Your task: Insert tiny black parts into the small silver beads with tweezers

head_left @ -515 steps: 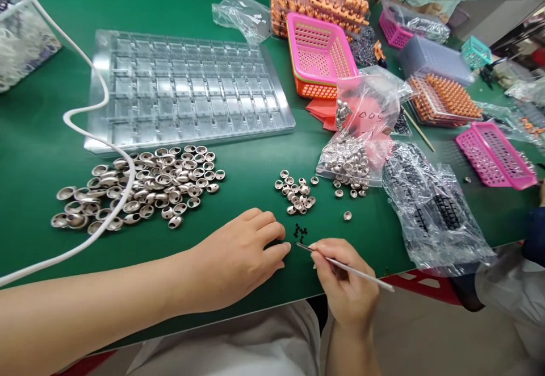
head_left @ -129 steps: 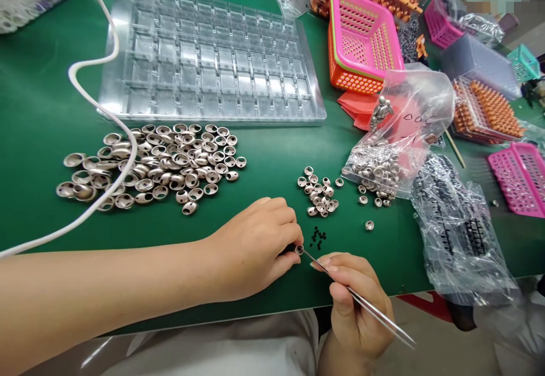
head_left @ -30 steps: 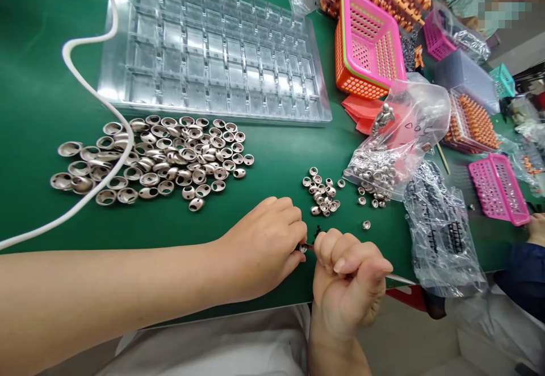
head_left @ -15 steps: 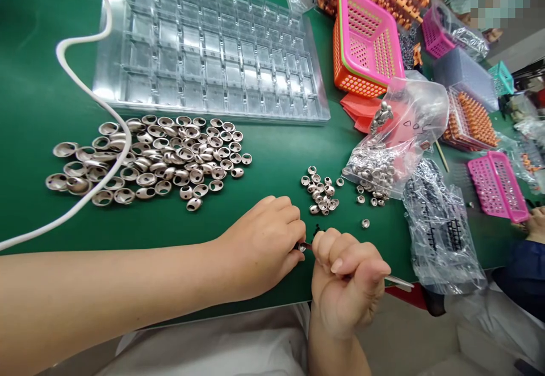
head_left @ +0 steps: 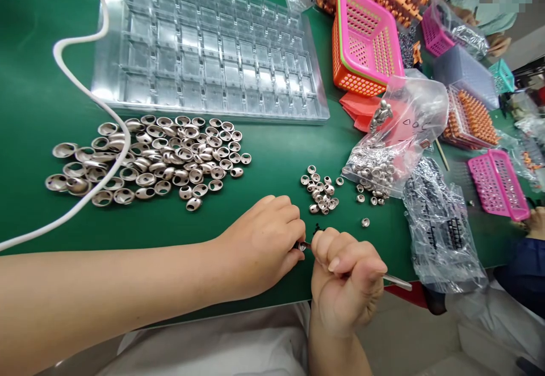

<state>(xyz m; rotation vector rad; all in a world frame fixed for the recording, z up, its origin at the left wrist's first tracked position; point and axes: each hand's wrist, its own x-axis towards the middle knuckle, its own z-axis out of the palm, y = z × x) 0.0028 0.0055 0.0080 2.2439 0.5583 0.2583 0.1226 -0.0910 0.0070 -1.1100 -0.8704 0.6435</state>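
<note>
My left hand point(head_left: 268, 248) is closed near the table's front edge, pinching a small metal ring point(head_left: 302, 246) at its fingertips. My right hand point(head_left: 347, 276) wraps round a thin metal tool point(head_left: 398, 282); its handle end sticks out to the right and its other end meets the small ring. A tiny black piece point(head_left: 317, 229) shows just above my right fingers. Beyond my hands lies a small pile of little silver rings point(head_left: 323, 191). Larger silver rings point(head_left: 183, 153) are heaped to the left.
A clear compartment tray point(head_left: 213, 52) lies behind the large rings. A white cable point(head_left: 76, 75) crosses the left side. Stacked baskets point(head_left: 370, 35), a bag of metal parts point(head_left: 374, 160) and bagged black parts point(head_left: 438, 228) stand right. Other people's hands show at far right.
My right hand and the tool have shifted very slightly left. At the upper right, another person's hands and sleeve have come further into view.
</note>
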